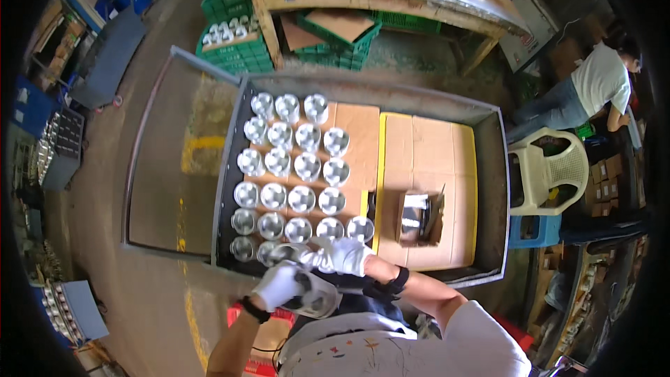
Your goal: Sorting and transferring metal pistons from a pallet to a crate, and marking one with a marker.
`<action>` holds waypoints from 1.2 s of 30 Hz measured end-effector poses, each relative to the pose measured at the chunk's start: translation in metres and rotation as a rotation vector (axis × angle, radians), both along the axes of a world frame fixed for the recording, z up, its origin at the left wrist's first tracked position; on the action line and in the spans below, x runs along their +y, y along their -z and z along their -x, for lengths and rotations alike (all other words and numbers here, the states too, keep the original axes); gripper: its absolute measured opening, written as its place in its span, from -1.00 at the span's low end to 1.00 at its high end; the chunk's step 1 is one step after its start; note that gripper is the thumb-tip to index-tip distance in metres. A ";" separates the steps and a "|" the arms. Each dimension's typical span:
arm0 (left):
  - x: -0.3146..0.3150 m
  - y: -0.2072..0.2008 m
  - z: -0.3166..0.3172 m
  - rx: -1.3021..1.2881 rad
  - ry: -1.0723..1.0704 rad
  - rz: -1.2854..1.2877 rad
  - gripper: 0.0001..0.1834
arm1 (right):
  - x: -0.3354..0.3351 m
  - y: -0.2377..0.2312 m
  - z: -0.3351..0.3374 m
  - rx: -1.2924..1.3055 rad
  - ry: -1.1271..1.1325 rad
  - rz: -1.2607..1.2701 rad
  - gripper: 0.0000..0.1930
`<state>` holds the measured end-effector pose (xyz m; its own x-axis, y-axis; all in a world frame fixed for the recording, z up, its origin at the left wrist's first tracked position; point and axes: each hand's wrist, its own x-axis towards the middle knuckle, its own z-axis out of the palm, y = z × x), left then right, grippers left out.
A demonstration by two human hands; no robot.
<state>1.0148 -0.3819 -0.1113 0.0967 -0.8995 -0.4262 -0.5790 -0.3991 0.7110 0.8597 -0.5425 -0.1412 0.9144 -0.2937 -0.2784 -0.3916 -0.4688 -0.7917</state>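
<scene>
Rows of silver metal pistons stand on cardboard in the left part of a grey metal cart. My left hand, in a white glove, is closed on a piston held close to my body, over the cart's near edge. Beside it, my right hand, also gloved, is closed above the nearest row. Its fingertips meet a blurred shiny metal part, and I cannot make out what they grip. Wrists and gloves partly cover the pistons in that row.
A small open cardboard box sits on the cardboard sheet at the cart's right. Beyond stand a wooden table and green crates. A white plastic chair and another person are to the right; a red crate is below.
</scene>
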 end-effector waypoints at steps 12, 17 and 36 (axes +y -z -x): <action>-0.115 0.044 0.058 -0.250 -0.021 0.218 -0.73 | -0.171 0.135 0.017 0.077 -0.036 0.318 -0.61; -0.081 0.057 0.029 -0.154 -0.431 0.167 -0.71 | -0.288 0.136 -0.058 -0.006 0.529 -0.236 -0.73; -0.041 0.050 0.032 0.070 -0.835 -0.167 -0.66 | -0.421 0.366 -0.142 0.112 0.781 -0.090 -0.77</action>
<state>0.9825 -0.4224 -0.1614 0.6684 -0.4697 -0.5767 -0.0056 -0.7785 0.6276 1.0021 -0.9637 -0.5075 0.4182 -0.8108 -0.4096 -0.6601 0.0385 -0.7502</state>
